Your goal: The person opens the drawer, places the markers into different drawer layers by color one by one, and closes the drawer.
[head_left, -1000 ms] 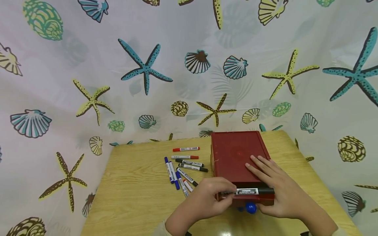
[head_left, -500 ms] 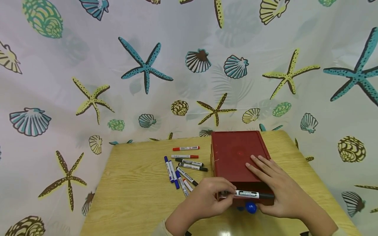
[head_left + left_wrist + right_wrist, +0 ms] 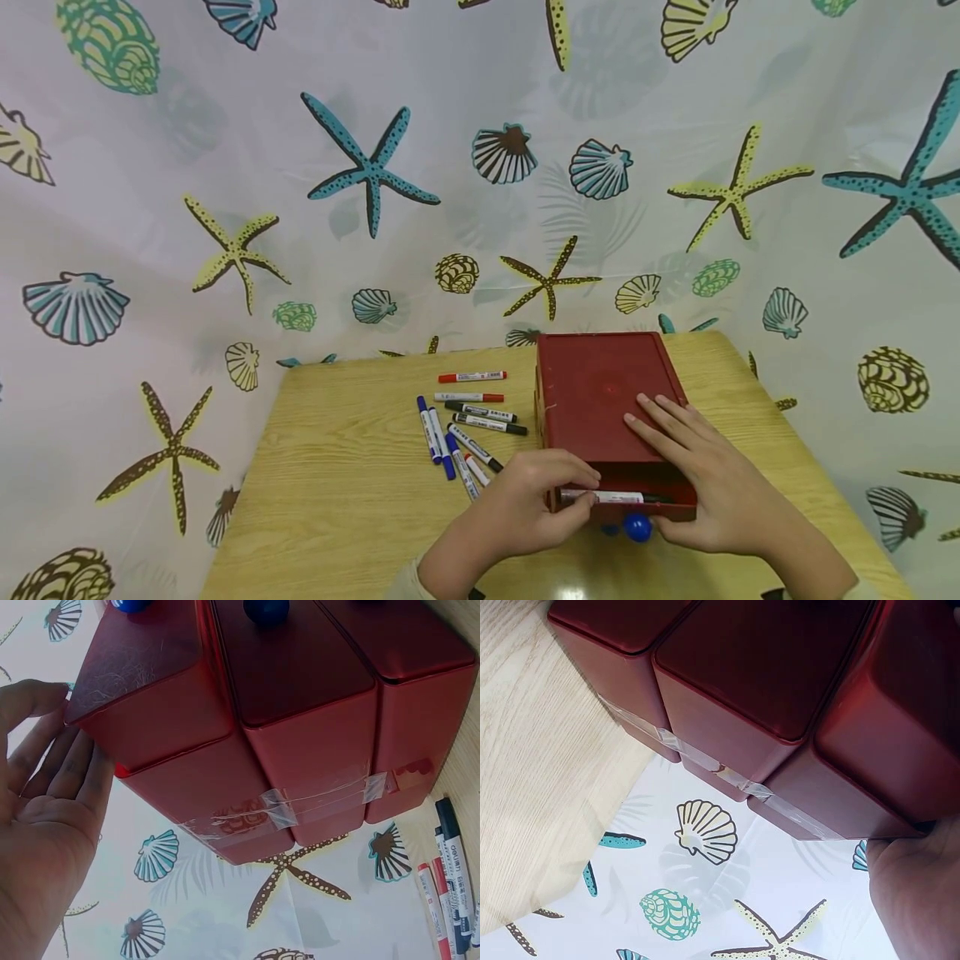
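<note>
A dark red box (image 3: 603, 392) stands with its front drawer pulled out a little; blue round knobs (image 3: 637, 527) show below the drawer's front edge. My left hand (image 3: 528, 502) is at the drawer's left front corner. Its finger and thumb pinch one end of a black-capped whiteboard marker (image 3: 621, 497), which lies level low in the drawer opening. In the left wrist view the drawer hides the marker from my left hand (image 3: 52, 772). My right hand (image 3: 712, 471) rests on the box's right side, straight fingers spread over the top, thumb at the drawer's front near a knob.
Left of the box, several markers lie loose on the wooden table (image 3: 337, 475): red ones (image 3: 472, 377), black ones (image 3: 487, 424) and blue ones (image 3: 429, 429). Clear tape (image 3: 277, 806) runs across the joined red drawer units. A seashell-print curtain (image 3: 420, 125) surrounds the table.
The marker has sunk from the level of the drawer's front edge into the opening and has turned, its label now facing away. Both hands have stayed almost still.
</note>
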Available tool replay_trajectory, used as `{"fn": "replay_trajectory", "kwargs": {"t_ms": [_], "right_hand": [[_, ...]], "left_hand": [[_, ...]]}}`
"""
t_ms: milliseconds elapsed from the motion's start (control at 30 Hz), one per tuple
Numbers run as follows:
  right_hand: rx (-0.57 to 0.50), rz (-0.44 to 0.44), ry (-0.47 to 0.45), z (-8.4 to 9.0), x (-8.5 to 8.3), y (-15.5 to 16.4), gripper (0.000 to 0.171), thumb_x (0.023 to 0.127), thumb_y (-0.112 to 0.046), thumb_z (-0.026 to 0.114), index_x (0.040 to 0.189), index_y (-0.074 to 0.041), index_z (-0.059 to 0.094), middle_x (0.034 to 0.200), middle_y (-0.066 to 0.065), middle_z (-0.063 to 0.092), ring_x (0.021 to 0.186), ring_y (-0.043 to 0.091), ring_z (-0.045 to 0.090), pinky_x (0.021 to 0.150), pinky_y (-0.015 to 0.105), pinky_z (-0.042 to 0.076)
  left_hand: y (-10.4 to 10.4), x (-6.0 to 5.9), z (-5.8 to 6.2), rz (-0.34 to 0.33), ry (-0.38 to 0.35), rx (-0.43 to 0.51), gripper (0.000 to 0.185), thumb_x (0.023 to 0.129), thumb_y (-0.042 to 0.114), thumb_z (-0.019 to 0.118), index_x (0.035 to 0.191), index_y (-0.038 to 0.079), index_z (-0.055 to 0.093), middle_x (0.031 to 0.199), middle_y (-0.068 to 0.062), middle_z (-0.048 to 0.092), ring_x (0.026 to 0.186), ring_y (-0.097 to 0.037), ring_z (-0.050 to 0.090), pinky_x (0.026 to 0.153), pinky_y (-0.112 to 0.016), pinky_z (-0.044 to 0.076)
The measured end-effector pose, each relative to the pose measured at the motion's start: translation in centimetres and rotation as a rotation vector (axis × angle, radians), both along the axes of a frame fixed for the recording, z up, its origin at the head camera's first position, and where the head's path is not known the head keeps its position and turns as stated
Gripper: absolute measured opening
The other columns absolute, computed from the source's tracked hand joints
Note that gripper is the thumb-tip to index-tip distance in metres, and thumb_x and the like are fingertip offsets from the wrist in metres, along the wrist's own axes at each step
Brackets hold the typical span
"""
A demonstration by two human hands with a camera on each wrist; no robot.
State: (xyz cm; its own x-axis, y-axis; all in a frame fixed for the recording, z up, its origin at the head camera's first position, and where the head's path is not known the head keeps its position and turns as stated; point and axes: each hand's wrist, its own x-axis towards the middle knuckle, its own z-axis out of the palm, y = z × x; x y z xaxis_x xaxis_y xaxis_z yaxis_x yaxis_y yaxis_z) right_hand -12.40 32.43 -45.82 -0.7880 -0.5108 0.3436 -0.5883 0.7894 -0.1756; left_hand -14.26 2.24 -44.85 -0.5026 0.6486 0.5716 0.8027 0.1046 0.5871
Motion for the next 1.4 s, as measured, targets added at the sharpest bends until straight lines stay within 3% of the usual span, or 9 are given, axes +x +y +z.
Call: {"fn": "replay_trajectory", "kwargs": {"t_ms": [200, 433, 633, 867, 1033, 1133, 1300, 1400], "right_hand": [[0.0, 0.001, 0.004, 0.0, -0.1, 0.1, 0.118, 0.064, -0.051, 0.093, 0.165, -0.023, 0.04, 0.173, 0.008, 0.035, 0.159, 0.034, 0.031, 0.129, 0.018, -0.002], [0.004, 0.009, 0.018, 0.2, -0.1, 0.1, 0.118, 0.063, -0.051, 0.093, 0.165, -0.023, 0.04, 0.172, 0.008, 0.036, 0.159, 0.034, 0.03, 0.129, 0.019, -0.003], [0.003, 0.035, 0.061, 0.5, -0.2, 0.0, 0.118, 0.062, -0.048, 0.093, 0.164, -0.019, 0.042, 0.171, 0.011, 0.038, 0.158, 0.034, 0.032, 0.13, 0.02, -0.002], [0.012, 0.026, 0.032, 0.6, -0.2, 0.0, 0.118, 0.064, -0.05, 0.092, 0.165, -0.021, 0.04, 0.172, 0.01, 0.037, 0.159, 0.035, 0.031, 0.13, 0.02, -0.003], [0.01, 0.018, 0.018, 0.5, -0.2, 0.0, 0.117, 0.064, -0.051, 0.092, 0.165, -0.021, 0.04, 0.172, 0.009, 0.037, 0.159, 0.035, 0.032, 0.13, 0.019, -0.003], [0.012, 0.019, 0.021, 0.4, -0.2, -0.1, 0.117, 0.065, -0.052, 0.092, 0.165, -0.022, 0.04, 0.172, 0.009, 0.037, 0.158, 0.036, 0.032, 0.129, 0.019, -0.003], [0.006, 0.01, 0.005, 0.2, -0.1, -0.1, 0.117, 0.065, -0.052, 0.092, 0.166, -0.022, 0.039, 0.172, 0.009, 0.036, 0.159, 0.035, 0.031, 0.129, 0.019, -0.004], [0.004, 0.01, 0.005, 0.1, 0.0, -0.1, 0.117, 0.065, -0.051, 0.092, 0.166, -0.023, 0.039, 0.173, 0.008, 0.036, 0.159, 0.035, 0.031, 0.129, 0.019, -0.004]], "left_hand": [[-0.6, -0.1, -0.3, 0.037, 0.018, 0.085, 0.015, 0.097, 0.007, 0.073, 0.112, 0.009, 0.078, 0.113, 0.0, 0.076, 0.102, -0.005, 0.071, 0.089, -0.016, 0.058], [-2.1, -1.1, -1.3, 0.127, -0.036, 0.155, 0.018, 0.099, 0.005, 0.072, 0.116, 0.009, 0.078, 0.11, -0.001, 0.073, 0.097, -0.01, 0.069, 0.085, -0.022, 0.06], [-3.3, -2.3, -2.4, 0.206, -0.06, 0.138, 0.019, 0.099, 0.003, 0.07, 0.115, 0.008, 0.078, 0.111, -0.004, 0.075, 0.097, -0.01, 0.07, 0.084, -0.024, 0.06], [-4.5, -3.6, -4.2, 0.347, -0.161, -0.052, 0.022, 0.097, 0.01, 0.076, 0.118, 0.013, 0.078, 0.117, 0.0, 0.073, 0.1, -0.017, 0.07, 0.084, -0.03, 0.061], [-4.7, -4.8, -6.1, 0.389, -0.229, -0.246, 0.018, 0.101, 0.013, 0.072, 0.118, 0.012, 0.078, 0.118, -0.001, 0.071, 0.107, -0.023, 0.069, 0.087, -0.031, 0.059], [-4.8, -5.6, -7.6, 0.411, -0.206, -0.321, 0.015, 0.102, 0.008, 0.07, 0.114, 0.009, 0.078, 0.114, -0.004, 0.072, 0.107, -0.024, 0.07, 0.088, -0.034, 0.06], [-4.6, -6.8, -10.6, 0.434, -0.104, -0.411, 0.013, 0.098, 0.004, 0.073, 0.109, 0.006, 0.079, 0.11, -0.006, 0.074, 0.105, -0.022, 0.07, 0.09, -0.035, 0.06], [-4.4, -7.2, -11.7, 0.432, -0.085, -0.444, 0.013, 0.096, 0.004, 0.075, 0.108, 0.005, 0.08, 0.108, -0.005, 0.073, 0.101, -0.021, 0.068, 0.089, -0.035, 0.059]]}}
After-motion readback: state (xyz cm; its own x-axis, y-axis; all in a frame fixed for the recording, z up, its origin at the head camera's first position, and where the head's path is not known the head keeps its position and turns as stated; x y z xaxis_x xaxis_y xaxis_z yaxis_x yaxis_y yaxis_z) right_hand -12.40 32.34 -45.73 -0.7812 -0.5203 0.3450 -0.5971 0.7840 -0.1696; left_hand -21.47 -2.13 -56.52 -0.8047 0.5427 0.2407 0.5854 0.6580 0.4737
